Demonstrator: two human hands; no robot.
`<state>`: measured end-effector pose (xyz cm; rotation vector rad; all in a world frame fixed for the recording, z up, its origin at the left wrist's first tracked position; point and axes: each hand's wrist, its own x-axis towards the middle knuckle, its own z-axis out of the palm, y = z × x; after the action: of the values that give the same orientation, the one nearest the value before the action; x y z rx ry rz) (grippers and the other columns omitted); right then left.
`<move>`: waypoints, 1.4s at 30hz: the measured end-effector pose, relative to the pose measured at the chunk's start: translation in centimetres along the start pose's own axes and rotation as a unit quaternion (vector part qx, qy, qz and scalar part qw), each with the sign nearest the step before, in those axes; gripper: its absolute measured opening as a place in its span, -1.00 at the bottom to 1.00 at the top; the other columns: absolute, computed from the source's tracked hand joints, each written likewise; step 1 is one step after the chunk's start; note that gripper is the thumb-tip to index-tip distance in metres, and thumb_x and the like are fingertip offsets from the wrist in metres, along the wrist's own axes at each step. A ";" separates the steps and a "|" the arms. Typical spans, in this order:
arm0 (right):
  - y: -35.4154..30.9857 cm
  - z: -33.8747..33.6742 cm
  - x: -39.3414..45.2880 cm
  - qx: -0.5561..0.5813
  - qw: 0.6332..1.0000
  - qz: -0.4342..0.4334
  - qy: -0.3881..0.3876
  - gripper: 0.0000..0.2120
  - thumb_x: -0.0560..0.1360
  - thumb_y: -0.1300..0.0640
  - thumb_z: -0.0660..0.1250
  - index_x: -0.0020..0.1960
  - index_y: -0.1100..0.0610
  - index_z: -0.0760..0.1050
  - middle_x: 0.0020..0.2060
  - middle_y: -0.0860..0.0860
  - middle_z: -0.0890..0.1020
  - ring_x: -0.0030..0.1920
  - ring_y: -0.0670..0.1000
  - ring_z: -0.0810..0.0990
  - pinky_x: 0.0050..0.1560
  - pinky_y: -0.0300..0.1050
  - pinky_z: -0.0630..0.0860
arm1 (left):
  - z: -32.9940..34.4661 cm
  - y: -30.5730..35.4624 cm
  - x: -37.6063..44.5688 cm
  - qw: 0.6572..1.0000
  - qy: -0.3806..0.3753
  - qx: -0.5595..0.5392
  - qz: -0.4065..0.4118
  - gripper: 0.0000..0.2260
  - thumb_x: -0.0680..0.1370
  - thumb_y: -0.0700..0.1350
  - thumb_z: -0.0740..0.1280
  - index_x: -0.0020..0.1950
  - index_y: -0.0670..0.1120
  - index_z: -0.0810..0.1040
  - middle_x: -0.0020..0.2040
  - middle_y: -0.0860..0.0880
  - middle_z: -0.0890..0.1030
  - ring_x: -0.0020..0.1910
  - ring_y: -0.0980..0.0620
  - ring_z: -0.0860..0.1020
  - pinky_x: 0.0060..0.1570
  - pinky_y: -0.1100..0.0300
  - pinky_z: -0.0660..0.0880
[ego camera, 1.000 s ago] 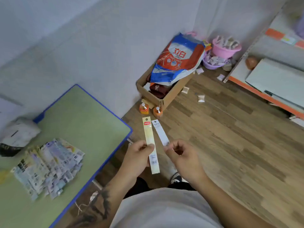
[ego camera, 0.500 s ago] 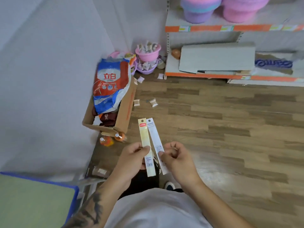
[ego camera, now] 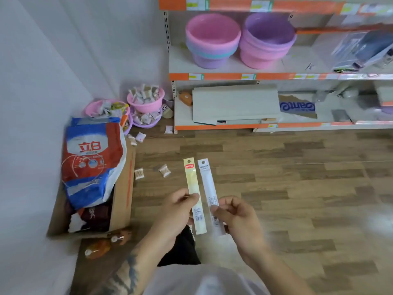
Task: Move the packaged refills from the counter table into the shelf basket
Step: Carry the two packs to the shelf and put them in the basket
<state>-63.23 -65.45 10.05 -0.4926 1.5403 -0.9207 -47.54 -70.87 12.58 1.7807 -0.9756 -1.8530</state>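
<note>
Refills were held upright side by side above the wood floor (ego camera: 276, 199): the left hand (ego camera: 176, 211) pinched the yellow refill (ego camera: 192, 184), the right hand (ego camera: 238, 218) pinched the white refill (ego camera: 207, 179). Basins (ego camera: 212, 37) sat on the shelf (ego camera: 234, 76) ahead.

A: What is worn?
B: Pale, near-white T-shirt (ego camera: 204, 282), blurred at frame bottom. Dark trousers (ego camera: 182, 248) below it.
A: Arms?
B: Both forearms bare, no sleeves reaching them. Dark tattoo (ego camera: 125, 275) on left forearm, blotchy pattern, detail unreadable.
A: Hands?
B: Left hand (ego camera: 174, 211) and right hand (ego camera: 238, 218) bare. Short nails.
</note>
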 end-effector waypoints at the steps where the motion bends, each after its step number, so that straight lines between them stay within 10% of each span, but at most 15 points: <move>1: -1.4 0.7 1.1 0.009 1.000 0.001 0.004 -0.90 0.55 0.24 0.47 0.02 0.24 0.58 -0.12 0.17 0.74 -0.23 0.06 0.63 -0.22 -0.10 0.51 | -0.8 1.5 1.1 1.000 -0.001 -0.001 0.002 -0.88 0.68 -0.12 0.33 0.06 -0.01 0.68 -0.08 0.00 0.76 -0.08 -0.06 0.74 0.15 -0.21 0.61; 5: -6.0 3.0 5.2 0.024 1.000 -0.018 0.008 -0.87 0.57 0.21 0.45 0.03 0.28 0.59 -0.08 0.22 0.73 -0.14 0.22 0.66 -0.03 0.18 0.58 | -3.0 6.4 5.5 1.000 -0.005 -0.002 0.014 -0.89 0.67 -0.11 0.34 0.05 -0.01 0.68 -0.08 -0.02 0.76 -0.07 -0.08 0.74 0.14 -0.20 0.62; 17: -17.6 4.3 15.6 0.084 0.995 -0.053 -0.012 -0.88 0.60 0.18 0.40 -0.06 0.22 0.63 -0.15 0.22 0.71 -0.17 0.21 0.61 -0.05 0.17 0.55 | -2.4 17.9 16.4 0.997 0.024 -0.050 0.051 -0.90 0.67 -0.12 0.34 0.03 -0.07 0.65 -0.06 -0.21 0.68 -0.18 -0.18 0.71 0.00 -0.31 0.64; 27: -40.2 4.9 28.5 0.132 0.958 -0.234 -0.103 -0.83 0.54 0.18 0.44 -0.05 0.31 0.59 -0.16 0.33 0.67 -0.29 0.31 0.60 -0.15 0.26 0.55 | 1.6 39.8 24.6 0.954 0.059 -0.097 0.277 -0.88 0.65 -0.16 0.32 0.04 -0.04 0.65 -0.06 -0.22 0.68 -0.29 -0.19 0.60 -0.30 -0.05 0.54; 35: -55.1 4.5 33.1 0.149 0.914 -0.362 -0.109 -0.87 0.56 0.21 0.38 -0.05 0.29 0.52 -0.38 0.14 0.56 -0.44 0.13 0.49 -0.50 -0.03 0.44 | 5.4 54.6 27.8 0.888 0.074 -0.182 0.416 -0.59 0.53 0.07 0.37 -0.01 -0.31 0.46 -0.24 -0.42 0.37 -0.34 -0.20 0.39 -0.38 -0.03 0.38; 42: -62.9 3.3 34.4 0.096 0.863 -0.489 -0.083 -0.87 0.57 0.31 0.35 -0.15 0.27 0.58 -0.42 0.07 0.59 -0.48 -0.05 0.52 -0.42 -0.25 0.50 | 6.5 62.1 28.7 0.827 0.077 -0.159 0.533 -0.60 0.59 0.10 0.30 -0.06 -0.27 0.52 -0.36 -0.34 0.43 -0.46 -0.12 0.40 -0.49 -0.07 0.34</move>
<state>-78.91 -129.79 37.67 -1.2241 0.9648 -1.7244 -68.63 -131.91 36.00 0.8200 -1.1545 -1.0239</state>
